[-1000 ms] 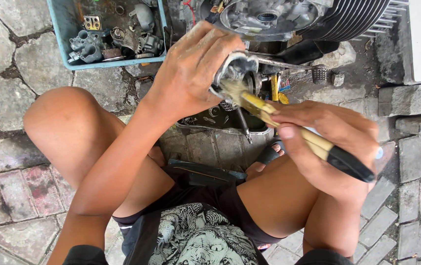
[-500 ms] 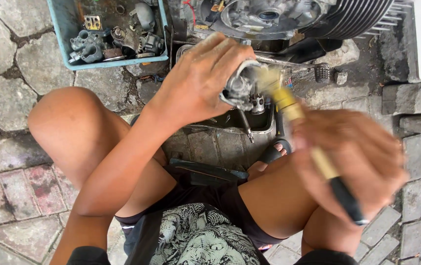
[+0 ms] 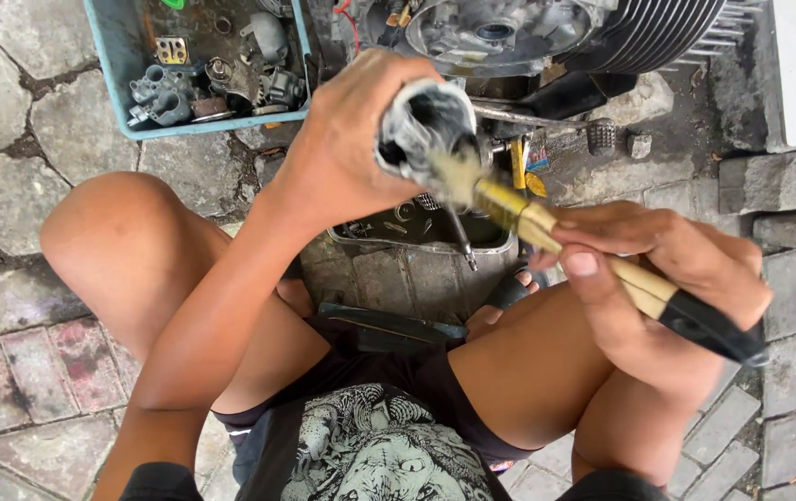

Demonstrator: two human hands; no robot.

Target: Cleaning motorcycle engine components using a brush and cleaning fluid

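Left hand point(image 3: 351, 139): wrapped around a small grey metal engine part point(image 3: 421, 125), raised above the knees.
Right hand point(image 3: 667, 269): gripping a brush point(image 3: 593, 264) with a pale handle and a black end; its bristles touch the metal part.
Blue tray point(image 3: 110, 56): on the stone paving, upper left, holding loose grey metal parts point(image 3: 212, 79).
Dark shallow pan point(image 3: 421, 232): on the ground under both hands, with small bits inside, partly hidden.
Engine point(image 3: 546, 32): finned, at the top, just beyond the hands.
Paving point(image 3: 8, 167): uneven stone all around.
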